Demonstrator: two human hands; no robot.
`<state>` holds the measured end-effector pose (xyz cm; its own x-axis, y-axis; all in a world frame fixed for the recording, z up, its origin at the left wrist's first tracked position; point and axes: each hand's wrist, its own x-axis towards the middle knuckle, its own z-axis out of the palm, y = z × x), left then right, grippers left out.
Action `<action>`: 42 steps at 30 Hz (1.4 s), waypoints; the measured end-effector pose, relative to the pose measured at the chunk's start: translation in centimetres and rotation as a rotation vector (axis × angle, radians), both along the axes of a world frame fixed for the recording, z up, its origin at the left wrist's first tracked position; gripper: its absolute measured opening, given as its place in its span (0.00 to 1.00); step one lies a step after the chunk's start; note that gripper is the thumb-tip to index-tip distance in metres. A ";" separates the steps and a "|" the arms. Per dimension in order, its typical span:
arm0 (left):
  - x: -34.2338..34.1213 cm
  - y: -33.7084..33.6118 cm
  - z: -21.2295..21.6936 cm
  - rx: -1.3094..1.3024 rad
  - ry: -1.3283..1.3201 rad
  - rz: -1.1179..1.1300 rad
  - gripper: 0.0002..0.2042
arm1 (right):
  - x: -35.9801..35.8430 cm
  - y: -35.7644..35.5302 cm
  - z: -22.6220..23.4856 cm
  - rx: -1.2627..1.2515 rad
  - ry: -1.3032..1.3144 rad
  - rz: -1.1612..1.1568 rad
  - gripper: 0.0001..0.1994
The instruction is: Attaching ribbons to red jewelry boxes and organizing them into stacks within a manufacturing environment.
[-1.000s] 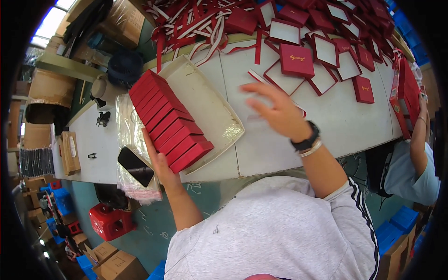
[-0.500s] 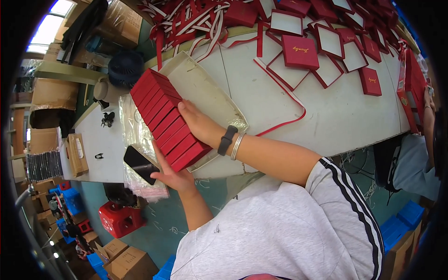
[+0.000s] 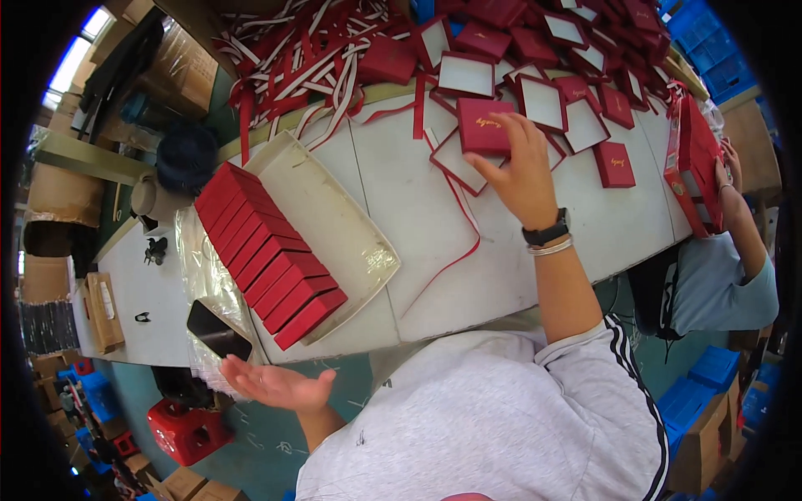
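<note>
My right hand (image 3: 525,171) reaches out across the white table (image 3: 401,192) and lies on a closed red box (image 3: 484,125), fingers spread over its near edge and right side; whether they grip it or only rest on it I cannot tell, since the hand covers that part of the box. A black watch and a thin bracelet sit on that wrist. Under and beside the box lies an open red box lid (image 3: 455,159) with a white inside, half hidden by my hand, and a thin red ribbon (image 3: 455,250) curls from it toward the table's near edge.

My left hand (image 3: 271,386) hangs off the table's near edge, palm up, fingers loosely open, holding nothing. Just above it a dark phone (image 3: 219,331) lies on crinkled clear plastic.

To the left, a row of red boxes (image 3: 263,250) stands on edge along one side of a shallow cream tray (image 3: 334,225); the rest of the tray is bare.

The far side is heaped with open boxes and red-and-white ribbons (image 3: 309,67), too tangled to count. At the right rim, another person's hand (image 3: 727,171) holds a red stack, partly cut off.
</note>
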<state>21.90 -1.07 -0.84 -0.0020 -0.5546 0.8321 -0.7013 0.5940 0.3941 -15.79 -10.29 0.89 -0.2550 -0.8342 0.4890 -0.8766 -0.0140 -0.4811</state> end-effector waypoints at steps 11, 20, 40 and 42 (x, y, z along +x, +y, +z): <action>-9.7 0.6 2.0 0.016 0.092 -0.740 0.31 | -4.1 -0.6 -2.7 0.110 0.084 -0.022 0.27; -15.4 -0.4 4.0 1.457 1.431 -1.071 0.33 | -0.5 10.2 1.9 -0.226 -0.304 0.802 0.15; -10.8 3.5 3.9 0.789 1.218 -0.818 0.29 | 4.9 10.4 -3.4 0.208 0.043 0.867 0.12; -11.0 3.5 3.7 0.812 1.027 -0.720 0.31 | 2.9 11.1 -1.5 0.204 -0.139 0.768 0.10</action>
